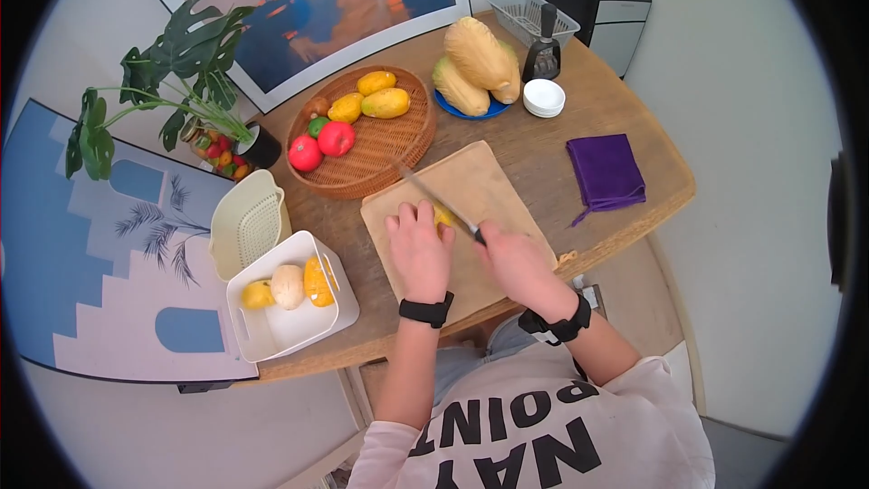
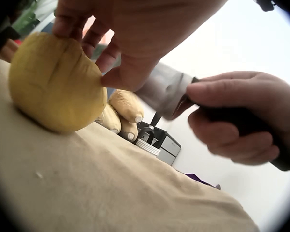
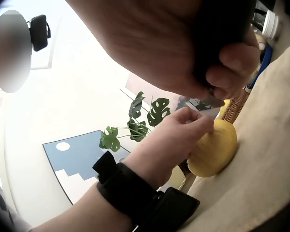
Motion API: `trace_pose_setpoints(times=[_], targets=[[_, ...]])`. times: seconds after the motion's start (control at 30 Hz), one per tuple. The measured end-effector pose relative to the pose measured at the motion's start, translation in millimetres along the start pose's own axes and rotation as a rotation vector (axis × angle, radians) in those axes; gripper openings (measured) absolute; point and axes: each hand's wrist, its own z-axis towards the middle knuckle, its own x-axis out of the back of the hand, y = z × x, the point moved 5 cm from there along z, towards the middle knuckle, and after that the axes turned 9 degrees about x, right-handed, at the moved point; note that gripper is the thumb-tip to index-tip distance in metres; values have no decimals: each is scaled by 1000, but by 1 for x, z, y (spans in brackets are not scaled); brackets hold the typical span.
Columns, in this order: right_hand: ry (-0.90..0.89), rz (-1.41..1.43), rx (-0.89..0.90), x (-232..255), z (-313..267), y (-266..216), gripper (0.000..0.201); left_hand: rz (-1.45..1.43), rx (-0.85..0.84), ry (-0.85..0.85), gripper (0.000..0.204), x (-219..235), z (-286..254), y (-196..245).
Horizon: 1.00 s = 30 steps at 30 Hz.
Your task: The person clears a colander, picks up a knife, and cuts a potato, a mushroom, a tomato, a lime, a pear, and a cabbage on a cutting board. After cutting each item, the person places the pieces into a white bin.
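My left hand point(image 1: 421, 255) holds a rounded yellow fruit point(image 2: 58, 82) from above, fingertips and thumb on its top. The fruit sits on the beige cutting board point(image 1: 493, 183); dark lines mark its skin in the left wrist view. My right hand point(image 1: 520, 267) grips the black handle of a knife point(image 1: 439, 195). In the head view the blade stretches past the fruit toward the wicker basket. In the left wrist view the blade point(image 2: 160, 88) passes behind the left fingers, which hide part of it.
A wicker basket point(image 1: 362, 183) of fruit and vegetables lies beyond the board. To the left stand a white bin point(image 1: 299, 335) and a cream colander point(image 1: 249, 226). A purple cloth point(image 1: 606, 172), white bowls point(image 1: 544, 98) and a blue plate point(image 1: 493, 112) of large yellow gourds lie right.
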Motion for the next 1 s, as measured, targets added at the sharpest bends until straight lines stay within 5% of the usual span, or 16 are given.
trace_pose_setpoints(times=[0.27,0.37,0.57,1.0], targets=[[-24,-3,-2,21,10,-13,22,-65,23,40,23,-5,4,-3],[-126,7,34,-7,11,-2,21,-54,13,53,22,-6,8,-7],[-10,44,19,1,6,-12,22,-83,22,65,20,-3,5,-11],[-104,-16,35,-22,8,-4,22,-207,-4,54,21,1,1,-23]])
